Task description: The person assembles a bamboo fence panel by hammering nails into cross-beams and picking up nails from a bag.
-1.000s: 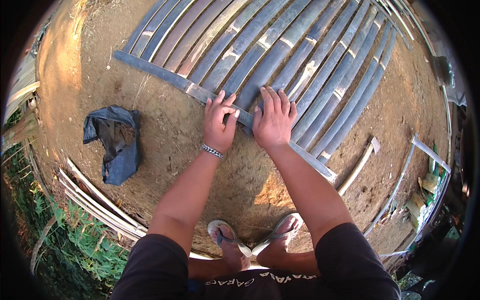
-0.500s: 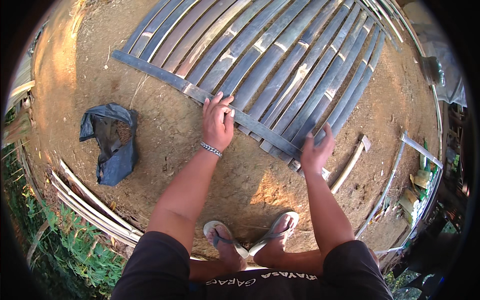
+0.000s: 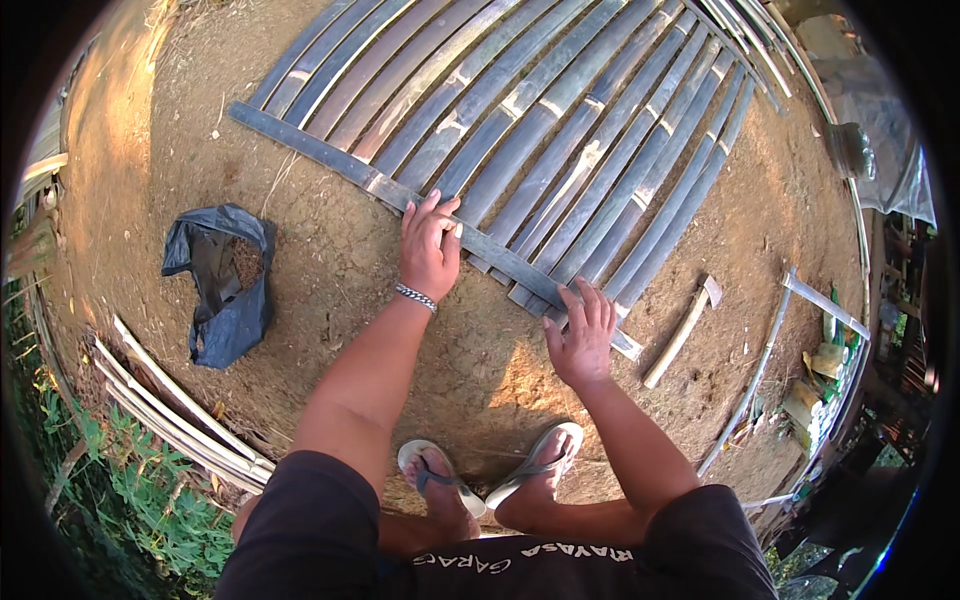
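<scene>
A lattice of split bamboo slats [image 3: 520,120] lies on the ground ahead of me. Along its near edge runs a flat bamboo crosspiece [image 3: 330,153], laid over the slat ends. My left hand [image 3: 428,255], with a chain bracelet at the wrist, bends its fingers over the middle of this crosspiece and grips it. Farther right, my right hand [image 3: 582,338] lies on the same crosspiece close to its right end, fingers stretched out and thumb apart. Its palm side is hidden.
A hatchet [image 3: 683,332] with a wooden handle lies on the soil to the right. At left sits a crumpled black plastic bag [image 3: 232,330]. Pale bamboo poles [image 3: 185,415] lie beside green plants at lower left. My sandalled feet [image 3: 540,470] stand close below the hands.
My right hand has come left from the outer slats at the lattice's right corner and now rests on the crosspiece. The left hand keeps its place on it. The view has shifted slightly.
</scene>
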Available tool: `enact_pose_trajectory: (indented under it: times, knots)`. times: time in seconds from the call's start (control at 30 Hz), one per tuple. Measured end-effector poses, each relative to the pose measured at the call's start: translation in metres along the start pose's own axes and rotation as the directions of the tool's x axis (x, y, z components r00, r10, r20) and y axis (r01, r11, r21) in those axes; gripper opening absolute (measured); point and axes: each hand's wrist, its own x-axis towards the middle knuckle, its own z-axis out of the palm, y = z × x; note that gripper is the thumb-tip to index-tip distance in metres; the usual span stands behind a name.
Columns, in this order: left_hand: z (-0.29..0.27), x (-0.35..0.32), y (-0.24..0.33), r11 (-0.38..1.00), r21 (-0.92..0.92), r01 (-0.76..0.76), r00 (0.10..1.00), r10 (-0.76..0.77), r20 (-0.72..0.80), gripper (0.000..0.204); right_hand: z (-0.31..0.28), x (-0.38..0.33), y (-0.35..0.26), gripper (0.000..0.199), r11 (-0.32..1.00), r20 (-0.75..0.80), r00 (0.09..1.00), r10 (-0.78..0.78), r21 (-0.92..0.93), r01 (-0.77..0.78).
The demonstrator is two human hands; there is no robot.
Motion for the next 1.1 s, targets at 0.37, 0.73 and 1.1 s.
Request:
enact_pose_trajectory:
  times: [0.37, 0.73, 1.1]
  knots:
    - [-0.001, 0.000, 0.002, 1.000, 0.014, -0.008, 1.000, 0.008, -0.003, 0.007, 0.002, -0.050, 0.117, 0.065, 0.492, -0.225, 0.458, 0.860, 0.127, -0.861]
    - [-0.001, 0.000, 0.002, 0.999, 0.025, 0.034, 0.999, -0.033, -0.025, 0.005, 0.008, -0.062, 0.170, 0.070, 0.420, -0.145, 0.407, 0.902, 0.072, -0.905]
    - [0.001, 0.004, 0.008, 0.999, 0.019, 0.041, 0.998, -0.040, -0.047, 0.005, -0.003, -0.066, 0.219, 0.069, 0.383, 0.048, 0.398, 0.916, 0.185, -0.905]
